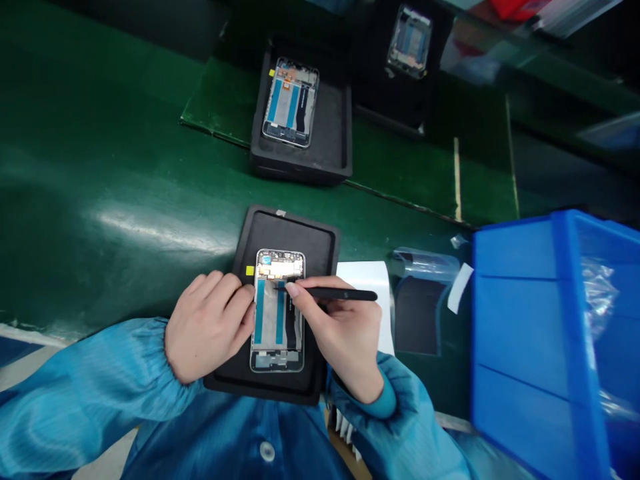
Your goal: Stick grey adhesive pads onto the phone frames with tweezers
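Observation:
An opened phone (270,320) lies in a black tray (285,230), its circuit board at the top and two blue strips with a black flex cable below. My left hand (213,323) is closed at the phone's left edge, its curled fingers steadying the frame; the fingertips are partly hidden. Pinched between thumb and fingers of my right hand (345,327) are black tweezers (340,293), held almost level. Their thin tip points left and reaches over the grey area between the blue strips, just below the board. Whether the tip touches the surface, I cannot tell.
Beyond my tray, another opened phone (291,103) rests on a stack of black trays (333,150). A third phone (410,41) lies farther back. On the right stand a blue bin (520,320), a white sheet (383,320) and clear film with a dark sheet (417,313).

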Tool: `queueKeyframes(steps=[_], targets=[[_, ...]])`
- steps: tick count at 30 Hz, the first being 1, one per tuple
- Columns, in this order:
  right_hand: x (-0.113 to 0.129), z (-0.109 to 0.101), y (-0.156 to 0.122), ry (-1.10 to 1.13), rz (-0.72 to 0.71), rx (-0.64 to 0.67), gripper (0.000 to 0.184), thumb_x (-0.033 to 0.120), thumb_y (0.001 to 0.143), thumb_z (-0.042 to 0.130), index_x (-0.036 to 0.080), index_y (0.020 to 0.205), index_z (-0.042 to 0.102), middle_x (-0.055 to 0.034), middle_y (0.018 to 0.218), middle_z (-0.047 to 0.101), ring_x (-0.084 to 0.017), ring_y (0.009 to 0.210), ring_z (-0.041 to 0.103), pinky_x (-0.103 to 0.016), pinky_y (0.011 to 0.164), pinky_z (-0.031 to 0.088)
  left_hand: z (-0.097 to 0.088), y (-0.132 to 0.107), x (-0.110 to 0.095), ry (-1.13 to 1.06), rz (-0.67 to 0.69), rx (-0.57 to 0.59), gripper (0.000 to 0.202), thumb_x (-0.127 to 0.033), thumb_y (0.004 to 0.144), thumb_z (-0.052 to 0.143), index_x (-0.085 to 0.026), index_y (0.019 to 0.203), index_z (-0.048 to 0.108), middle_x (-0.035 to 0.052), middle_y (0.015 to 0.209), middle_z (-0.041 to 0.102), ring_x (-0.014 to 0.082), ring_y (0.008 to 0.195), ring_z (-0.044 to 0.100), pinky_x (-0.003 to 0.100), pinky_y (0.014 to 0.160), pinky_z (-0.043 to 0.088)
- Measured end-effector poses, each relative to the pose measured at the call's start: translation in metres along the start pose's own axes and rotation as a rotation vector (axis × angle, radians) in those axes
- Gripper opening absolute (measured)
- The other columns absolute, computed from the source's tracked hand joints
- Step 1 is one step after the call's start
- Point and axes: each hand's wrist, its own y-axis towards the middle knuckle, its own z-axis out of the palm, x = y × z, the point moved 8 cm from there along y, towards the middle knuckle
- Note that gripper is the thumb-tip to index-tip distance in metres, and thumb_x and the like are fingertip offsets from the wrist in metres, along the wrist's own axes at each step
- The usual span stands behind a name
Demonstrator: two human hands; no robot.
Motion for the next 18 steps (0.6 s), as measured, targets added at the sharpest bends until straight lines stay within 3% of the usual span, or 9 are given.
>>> queueKeyframes(steps=[11,15,18], targets=[[0.0024,0.0008,0.0005,-0.023,-0.028,0.005,0.007,0.026,0.078,0.082,0.021,0.080,0.076,0.0007,0.070,0.077,-0.013,0.053,0.068,-0.020,0.047,0.055,-0.0021,0.0000,-0.0009,0.006,0.009,-0.017,0.015,-0.021,0.093,0.057,-0.013,0.093,0.069,0.0076,0.081,0.063,0.0226,0.073,0.048,0.038,0.063,0.036],[0.0025,0.0009,0.0006,-0.035,-0.039,0.007,0.007,0.027,0.079,0.081,0.022,0.080,0.076,0.0013,0.070,0.077,-0.012,0.055,0.069,-0.020,0.049,0.056,-0.0036,0.0008,-0.0044,0.024,0.052,-0.011,0.024,-0.024,0.094,0.056,-0.012,0.110,0.069,0.0095,0.093,0.065,0.0230,0.078,0.050,0.038,0.066,0.038],[0.0016,0.0017,0.0007,-0.037,-0.041,0.011,0.007,0.027,0.079,0.081,0.022,0.081,0.077,0.0014,0.071,0.077,-0.012,0.055,0.069,-0.019,0.050,0.056,-0.0009,0.0015,-0.0078,0.084,0.082,0.044,0.034,-0.031,0.095,0.056,-0.018,0.124,0.066,0.0093,0.097,0.065,0.0242,0.080,0.051,0.038,0.066,0.036]])
